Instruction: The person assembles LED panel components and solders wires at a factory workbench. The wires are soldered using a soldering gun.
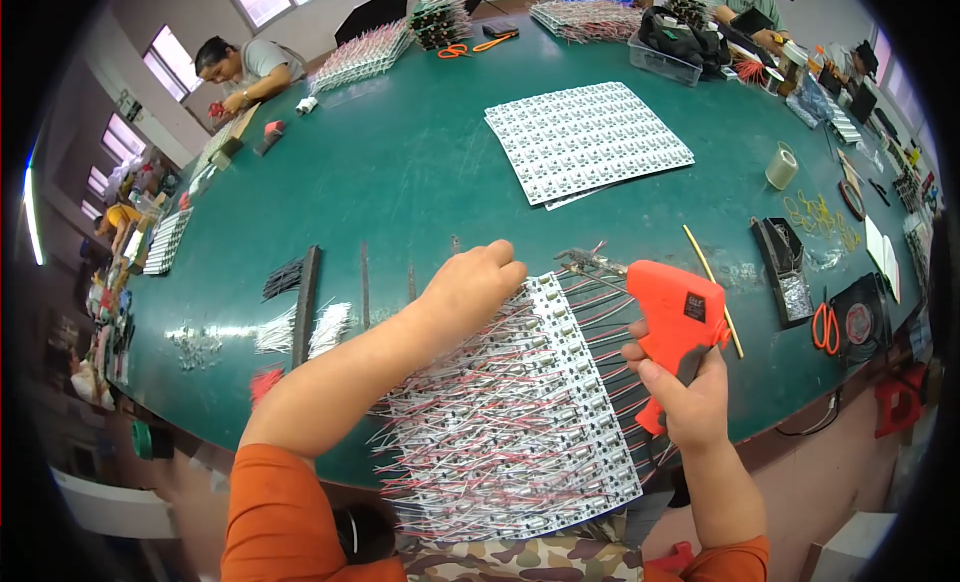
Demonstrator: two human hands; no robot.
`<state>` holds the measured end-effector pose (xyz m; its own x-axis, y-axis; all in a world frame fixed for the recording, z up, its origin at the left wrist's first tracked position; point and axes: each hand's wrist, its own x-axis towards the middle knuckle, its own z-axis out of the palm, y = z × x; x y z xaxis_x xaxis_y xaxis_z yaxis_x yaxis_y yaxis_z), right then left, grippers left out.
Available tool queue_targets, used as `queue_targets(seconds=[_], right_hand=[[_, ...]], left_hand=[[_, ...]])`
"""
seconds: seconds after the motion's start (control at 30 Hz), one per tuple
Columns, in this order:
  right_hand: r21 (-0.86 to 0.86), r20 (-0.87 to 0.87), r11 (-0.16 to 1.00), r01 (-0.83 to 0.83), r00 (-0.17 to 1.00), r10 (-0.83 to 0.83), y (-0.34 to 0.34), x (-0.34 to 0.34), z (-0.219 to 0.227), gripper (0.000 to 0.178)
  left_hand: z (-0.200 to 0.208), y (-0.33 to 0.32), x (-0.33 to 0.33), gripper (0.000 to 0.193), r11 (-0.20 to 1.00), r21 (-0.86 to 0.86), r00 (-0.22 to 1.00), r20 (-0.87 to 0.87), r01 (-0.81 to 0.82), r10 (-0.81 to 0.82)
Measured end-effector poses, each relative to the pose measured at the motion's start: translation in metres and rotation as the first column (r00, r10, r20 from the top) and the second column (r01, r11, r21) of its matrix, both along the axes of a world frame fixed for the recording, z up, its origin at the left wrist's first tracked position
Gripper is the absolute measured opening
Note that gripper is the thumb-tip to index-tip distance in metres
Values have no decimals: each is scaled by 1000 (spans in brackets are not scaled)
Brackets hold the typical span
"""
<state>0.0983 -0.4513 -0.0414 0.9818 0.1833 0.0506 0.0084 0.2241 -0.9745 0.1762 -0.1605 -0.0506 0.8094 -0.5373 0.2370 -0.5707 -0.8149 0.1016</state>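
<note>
A white panel of circuit boards (560,342) lies at the table's near edge, its left part covered by many red and white wires. Over the panel's far edge is my left hand (475,282), its fingers curled down and closed; what they hold, if anything, is hidden beneath them. My right hand (690,392) grips a red hot glue gun (675,302) by its handle. The gun's nozzle points left, close to the panel's far right corner. Dark and red wires (610,332) stick out along the panel's right side. A yellow stick (715,292) lies just behind the gun.
Farther back rests a stack of bare white circuit panels (590,142). Bundles of wires flank a dark bar (305,307) on the left. To the right are a black tray (783,272), orange scissors (825,328) and a spool (782,167). Other people (250,72) work around the table.
</note>
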Motion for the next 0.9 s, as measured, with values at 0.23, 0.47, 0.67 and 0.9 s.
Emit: queue_targets(seconds=[0.23,0.47,0.67,0.9], right_hand=[[-191,110,980,-49,991,71,2,-1,-7,42],[-306,167,952,-28,982,83,9,-1,-3,28],[-388,292,921,15,950,108,12,1,-12,30],[-479,351,875,63,928,125,12,2,-11,36]], left_hand=[[0,3,0,20,995,90,998,-58,42,-37],[0,4,2,20,989,130,997,-48,66,-60],[4,4,4,21,988,133,996,-59,76,-69],[3,5,6,20,987,124,995,-40,98,-93]])
